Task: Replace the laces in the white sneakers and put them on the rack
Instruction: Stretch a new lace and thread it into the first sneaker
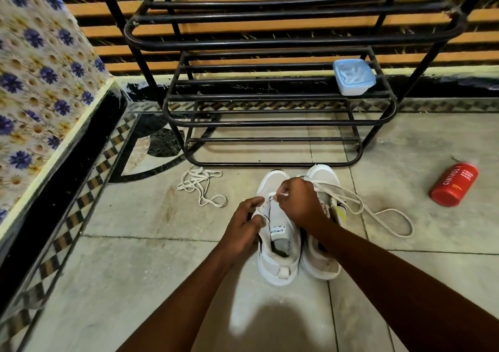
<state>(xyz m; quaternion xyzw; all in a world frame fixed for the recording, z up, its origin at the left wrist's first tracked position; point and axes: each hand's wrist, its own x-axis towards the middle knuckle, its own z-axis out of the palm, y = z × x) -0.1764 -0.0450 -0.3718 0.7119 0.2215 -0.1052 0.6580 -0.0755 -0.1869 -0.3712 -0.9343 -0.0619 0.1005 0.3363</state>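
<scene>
Two white sneakers are set side by side on the tiled floor point(135, 257), toes just before the black metal shoe rack point(280, 100). The left sneaker point(278, 246) is gripped at its side by the curled fingers of the left hand point(243, 227), while a lace end point(279, 195) is pinched above its eyelets by the right hand point(299, 200). A long lace point(388, 216) is trailed from the right sneaker point(324, 176) across the floor. A loose lace bundle point(201, 185) is left to the left; a red bottle point(453, 184) lies at the right.
</scene>
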